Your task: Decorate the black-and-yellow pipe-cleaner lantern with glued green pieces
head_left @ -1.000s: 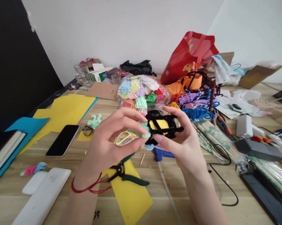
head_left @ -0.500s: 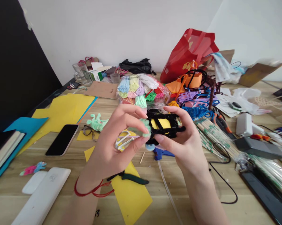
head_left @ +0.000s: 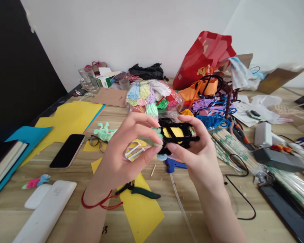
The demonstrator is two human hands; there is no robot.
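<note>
Above the middle of the table, my right hand (head_left: 201, 152) grips a black fuzzy frame (head_left: 175, 139), likely of pipe cleaners, with yellow showing through its gaps. My left hand (head_left: 131, 148) pinches a pale green fuzzy piece (head_left: 158, 136) against the frame's left end, the fingertips partly covering it. A light blue round bit (head_left: 162, 157) shows just under the frame. Below lie a blue glue gun (head_left: 174, 164) with a clear glue stick (head_left: 179, 199), white-handled scissors (head_left: 135, 151), and dark green-handled pliers (head_left: 144, 193) on a yellow sheet (head_left: 141, 219).
A phone (head_left: 67, 151), glasses (head_left: 98, 141) and a white power bank (head_left: 48, 212) lie left. Bagged coloured pipe cleaners (head_left: 152, 98) and a red bag (head_left: 202, 60) stand behind. Bundled sticks (head_left: 235, 148), orange-handled pliers (head_left: 239, 133) and a black cable (head_left: 253, 206) lie right.
Both hands stay nearly in place around the black frame and green piece. My left fingertips shift slightly, covering a bit more of the green piece.
</note>
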